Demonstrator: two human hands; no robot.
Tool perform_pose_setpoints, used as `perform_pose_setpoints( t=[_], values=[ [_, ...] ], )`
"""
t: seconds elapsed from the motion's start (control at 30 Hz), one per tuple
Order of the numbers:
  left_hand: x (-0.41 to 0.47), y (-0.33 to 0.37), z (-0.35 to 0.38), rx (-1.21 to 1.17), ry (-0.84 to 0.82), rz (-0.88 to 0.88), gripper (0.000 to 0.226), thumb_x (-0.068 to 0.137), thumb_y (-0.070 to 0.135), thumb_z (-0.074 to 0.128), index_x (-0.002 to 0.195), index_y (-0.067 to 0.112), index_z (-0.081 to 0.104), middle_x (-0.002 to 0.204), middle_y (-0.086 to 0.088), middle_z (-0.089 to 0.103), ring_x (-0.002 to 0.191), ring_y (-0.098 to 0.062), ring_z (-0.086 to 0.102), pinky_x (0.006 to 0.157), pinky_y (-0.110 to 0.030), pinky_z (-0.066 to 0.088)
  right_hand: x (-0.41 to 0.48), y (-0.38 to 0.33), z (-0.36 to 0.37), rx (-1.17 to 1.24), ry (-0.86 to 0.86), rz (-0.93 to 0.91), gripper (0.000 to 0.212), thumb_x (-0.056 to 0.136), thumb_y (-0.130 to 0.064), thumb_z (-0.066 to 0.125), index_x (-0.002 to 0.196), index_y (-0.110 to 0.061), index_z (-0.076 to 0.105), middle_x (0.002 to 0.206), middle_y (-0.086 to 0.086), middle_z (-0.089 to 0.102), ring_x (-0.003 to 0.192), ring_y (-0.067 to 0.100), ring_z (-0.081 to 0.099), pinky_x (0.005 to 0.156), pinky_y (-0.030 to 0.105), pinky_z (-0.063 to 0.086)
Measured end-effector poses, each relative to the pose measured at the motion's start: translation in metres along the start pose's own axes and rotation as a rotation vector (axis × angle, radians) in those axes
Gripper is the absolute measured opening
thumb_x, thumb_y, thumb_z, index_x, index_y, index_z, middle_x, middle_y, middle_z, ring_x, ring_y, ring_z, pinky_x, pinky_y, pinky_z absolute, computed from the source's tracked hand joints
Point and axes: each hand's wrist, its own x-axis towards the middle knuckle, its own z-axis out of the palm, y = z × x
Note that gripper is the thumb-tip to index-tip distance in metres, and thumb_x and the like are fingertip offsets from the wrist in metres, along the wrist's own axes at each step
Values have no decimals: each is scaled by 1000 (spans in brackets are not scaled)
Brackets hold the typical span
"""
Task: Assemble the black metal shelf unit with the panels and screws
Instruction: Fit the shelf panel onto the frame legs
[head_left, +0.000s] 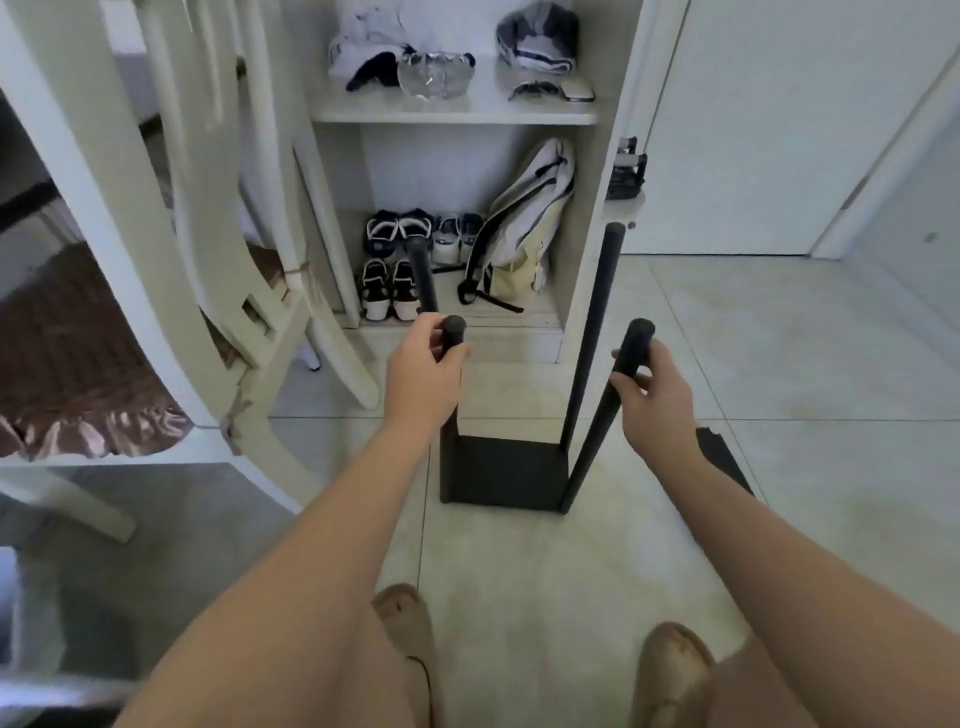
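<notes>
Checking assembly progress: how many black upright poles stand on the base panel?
4: near-left pole in the left hand, near-right pole in the right hand, far-left pole and far-right pole behind, untouched.

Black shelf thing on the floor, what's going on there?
A person stands over the half-built black shelf unit on the tiled floor. Four posts rise from its bottom panel. The left hand grips the top of the near left post, and the right hand grips the near right post. No upper panels are fitted. A spare dark panel lies on the floor to the right.
</notes>
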Motion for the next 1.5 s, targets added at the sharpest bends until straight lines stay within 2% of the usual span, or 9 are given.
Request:
perform_pose_setpoints(
  t=[0.13, 0.27, 0.4, 0.5, 0.77, 1.07, 1.23, 1.4, 1.5],
  values=[
    [1, -11, 16, -60, 45, 26, 25, 94, 27, 66, 101, 49, 56, 99, 27, 66, 98, 9, 60, 83, -14, 50, 13, 24, 0, 64, 93, 36, 39, 101, -14, 58, 131, -39, 51, 112, -24, 64, 108, 5, 65, 78, 18, 49],
    [-6, -53, 39, -9, -54, -154, 14, 96, 31, 62, 107, 37, 55, 97, 21, 63, 102, 0, 59, 74, -18, 44, 8, 70, 2, 46, 18, 180, 36, 103, -21, 57, 137, -33, 54, 119, -17, 64, 110, 10, 65, 97, 44, 56],
    [14, -68, 54, 140, -120, -232, 19, 99, 29, 57, 117, 30, 52, 94, 20, 55, 86, 1, 54, 63, -20, 38, 19, 79, 13, 18, -53, 217, 44, 102, -26, 59, 144, -30, 48, 113, -26, 58, 93, -1, 63, 92, 35, 53],
    [28, -73, 55, 183, -131, -241, 24, 100, 26, 54, 124, 26, 52, 99, 13, 58, 92, -11, 58, 72, -27, 43, 31, 80, 15, -14, -50, 219, 42, 102, -29, 59, 142, -29, 49, 120, -17, 60, 88, 0, 63, 90, 35, 54],
    [24, -74, 45, 147, -57, -208, 23, 100, 25, 57, 122, 28, 55, 98, 22, 58, 94, -5, 60, 72, -19, 43, 49, 80, 11, -35, -120, 222, 19, 100, -27, 60, 116, -36, 54, 102, -23, 60, 101, 15, 63, 96, 51, 56],
    [17, -76, 30, 92, 13, -209, 35, 100, 31, 57, 134, 22, 54, 121, 5, 64, 109, -12, 60, 73, -14, 43, 44, 74, -3, -16, -148, 256, 23, 101, -28, 60, 124, -28, 56, 111, -11, 63, 110, 22, 62, 98, 52, 54],
    [3, -81, 38, 399, -265, -561, 78, 96, 48, 59, 156, 14, 23, 157, -11, 37, 140, -34, 40, 109, -47, 38, 27, 85, -36, -127, -240, 270, 51, 98, -42, 62, 145, -34, 45, 136, -8, 54, 120, 19, 56, 91, 35, 47],
    [-23, -78, 70, 547, -733, -524, 65, 94, 56, 56, 148, 22, 43, 139, -2, 52, 120, -25, 54, 89, -38, 49, 2, 124, -92, -322, -234, 283, 63, 98, -41, 61, 154, -33, 35, 154, -2, 45, 137, 21, 46, 97, 29, 36],
    [-39, -63, 105, 543, -900, -383, 62, 92, 62, 54, 146, 32, 44, 143, 5, 53, 124, -18, 53, 100, -37, 46, -12, 150, -125, -427, -225, 304, 65, 99, -37, 59, 157, -28, 31, 159, -3, 40, 142, 22, 41, 106, 32, 34]
  ],
)
